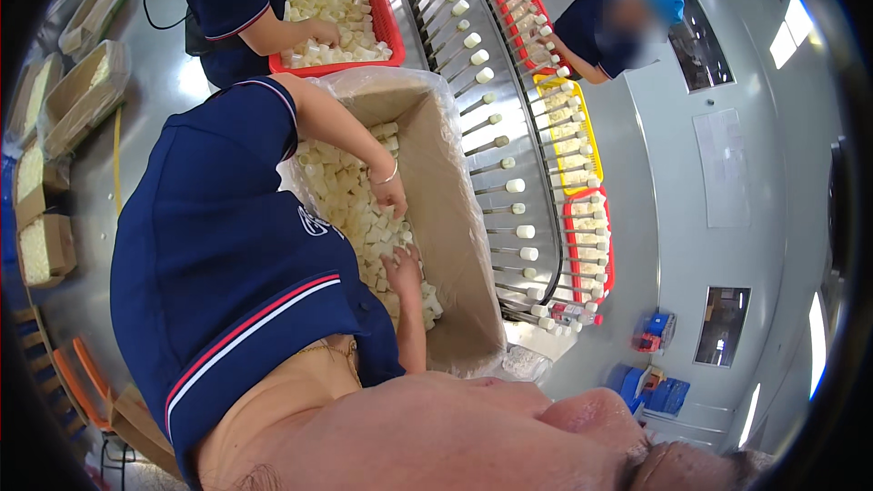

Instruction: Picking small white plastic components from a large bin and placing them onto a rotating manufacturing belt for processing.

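Caps (350, 205) fill the box (455, 245) right under both hands: left hand (392, 196) deeper in, right hand (401, 269) nearer you, fingers dug into the pile, can't tell if either grips any.

Curved metal conveyor (509, 141) carrying rows of thin horizontal pins, many capped with small white cylindrical pieces. Beside its far edge, a yellow plastic crate (587, 136) and a red plastic crate (604, 245), each holding pale pieces. At top, a larger red plastic basket (389, 23) heaped with white pieces. At left, open brown cardboard cartons (41, 250) on the grey floor. Blue containers (650, 391) stand lower right.
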`<action>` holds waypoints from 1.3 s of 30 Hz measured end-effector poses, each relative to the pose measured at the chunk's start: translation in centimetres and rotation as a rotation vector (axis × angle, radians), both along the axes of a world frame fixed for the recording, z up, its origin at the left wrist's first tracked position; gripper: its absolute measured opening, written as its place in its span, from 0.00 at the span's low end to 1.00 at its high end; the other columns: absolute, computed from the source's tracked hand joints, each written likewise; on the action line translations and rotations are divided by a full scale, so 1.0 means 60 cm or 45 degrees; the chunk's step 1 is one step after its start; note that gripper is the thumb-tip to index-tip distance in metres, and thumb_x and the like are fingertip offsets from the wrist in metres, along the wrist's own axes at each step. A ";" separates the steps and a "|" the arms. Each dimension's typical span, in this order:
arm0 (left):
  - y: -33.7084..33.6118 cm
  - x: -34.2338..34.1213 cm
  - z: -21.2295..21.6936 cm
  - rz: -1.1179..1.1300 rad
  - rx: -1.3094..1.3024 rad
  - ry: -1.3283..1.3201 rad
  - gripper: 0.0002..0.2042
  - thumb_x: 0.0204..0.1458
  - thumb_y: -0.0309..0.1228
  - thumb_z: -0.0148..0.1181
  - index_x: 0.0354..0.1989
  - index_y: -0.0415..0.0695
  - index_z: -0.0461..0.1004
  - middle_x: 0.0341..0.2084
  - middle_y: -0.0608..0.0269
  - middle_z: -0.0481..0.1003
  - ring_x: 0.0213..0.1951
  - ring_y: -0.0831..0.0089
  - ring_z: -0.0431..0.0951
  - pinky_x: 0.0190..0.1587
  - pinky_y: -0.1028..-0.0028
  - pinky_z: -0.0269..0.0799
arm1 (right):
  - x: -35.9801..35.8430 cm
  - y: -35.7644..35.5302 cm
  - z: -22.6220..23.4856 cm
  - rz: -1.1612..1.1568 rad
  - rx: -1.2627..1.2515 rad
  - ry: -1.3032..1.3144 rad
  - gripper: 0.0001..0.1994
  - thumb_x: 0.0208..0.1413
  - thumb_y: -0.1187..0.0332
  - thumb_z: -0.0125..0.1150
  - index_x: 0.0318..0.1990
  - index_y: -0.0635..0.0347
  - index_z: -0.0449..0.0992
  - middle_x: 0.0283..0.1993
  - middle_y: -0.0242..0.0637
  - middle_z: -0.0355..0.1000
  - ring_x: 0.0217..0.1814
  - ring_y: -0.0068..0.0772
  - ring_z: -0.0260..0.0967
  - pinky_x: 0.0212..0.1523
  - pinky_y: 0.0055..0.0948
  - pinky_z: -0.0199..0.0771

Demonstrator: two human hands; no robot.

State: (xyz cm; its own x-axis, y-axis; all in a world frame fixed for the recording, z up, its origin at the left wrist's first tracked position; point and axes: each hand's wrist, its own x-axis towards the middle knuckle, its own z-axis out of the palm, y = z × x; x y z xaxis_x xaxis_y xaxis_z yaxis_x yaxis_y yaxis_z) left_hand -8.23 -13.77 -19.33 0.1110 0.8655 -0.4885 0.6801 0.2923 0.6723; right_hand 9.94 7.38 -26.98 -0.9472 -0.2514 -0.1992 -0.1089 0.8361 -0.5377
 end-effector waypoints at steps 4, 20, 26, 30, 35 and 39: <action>0.004 -0.036 0.069 0.524 0.218 -0.554 0.20 0.55 0.26 0.48 0.57 0.46 0.62 0.39 0.63 0.68 0.42 0.70 0.70 0.39 0.69 0.73 | -0.030 -0.005 0.058 -0.181 -0.747 -0.526 0.16 0.51 0.65 0.60 0.44 0.67 0.70 0.48 0.41 0.66 0.27 0.26 0.73 0.12 0.19 0.65; 0.097 -0.178 0.188 1.122 1.038 0.306 0.19 0.38 0.29 0.67 0.41 0.45 0.71 0.38 0.62 0.72 0.36 0.68 0.76 0.35 0.71 0.72 | -0.059 -0.042 0.198 -0.216 -1.619 -0.451 0.11 0.56 0.74 0.46 0.46 0.61 0.60 0.41 0.51 0.71 0.23 0.23 0.65 0.26 0.23 0.71; 0.209 -0.189 0.169 0.742 0.893 0.761 0.19 0.36 0.31 0.66 0.40 0.46 0.71 0.37 0.58 0.72 0.41 0.58 0.73 0.43 0.62 0.69 | -0.099 0.000 0.267 -0.321 -1.611 -0.085 0.12 0.56 0.74 0.49 0.46 0.59 0.59 0.41 0.48 0.71 0.20 0.20 0.64 0.22 0.18 0.67; 0.276 -0.175 0.184 0.466 0.571 0.977 0.17 0.35 0.31 0.66 0.36 0.44 0.72 0.32 0.55 0.75 0.37 0.56 0.76 0.36 0.61 0.71 | -0.137 0.062 0.293 -0.630 -1.269 0.483 0.12 0.55 0.73 0.54 0.45 0.63 0.61 0.43 0.45 0.71 0.22 0.20 0.66 0.18 0.13 0.64; 0.312 -0.135 0.194 0.380 0.511 1.058 0.16 0.35 0.30 0.65 0.35 0.43 0.70 0.32 0.54 0.72 0.37 0.55 0.74 0.35 0.59 0.70 | -0.161 0.140 0.278 -0.894 -0.913 0.740 0.15 0.54 0.71 0.55 0.48 0.65 0.63 0.41 0.41 0.72 0.22 0.22 0.66 0.17 0.18 0.65; 0.267 -0.090 0.166 0.526 1.260 0.786 0.16 0.38 0.25 0.61 0.38 0.41 0.67 0.36 0.53 0.69 0.41 0.56 0.71 0.40 0.60 0.67 | -0.173 0.173 0.268 -0.883 -0.082 0.792 0.15 0.53 0.68 0.56 0.46 0.63 0.66 0.41 0.44 0.73 0.28 0.34 0.71 0.23 0.31 0.69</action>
State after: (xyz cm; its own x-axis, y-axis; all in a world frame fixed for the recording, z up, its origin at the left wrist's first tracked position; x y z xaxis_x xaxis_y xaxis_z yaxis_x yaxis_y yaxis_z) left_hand -13.65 2.24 -9.35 -0.2750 0.8073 0.5222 0.9391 0.1090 0.3260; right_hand -0.43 17.79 -10.89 -0.8213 0.4174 0.3890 0.1197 0.7927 -0.5977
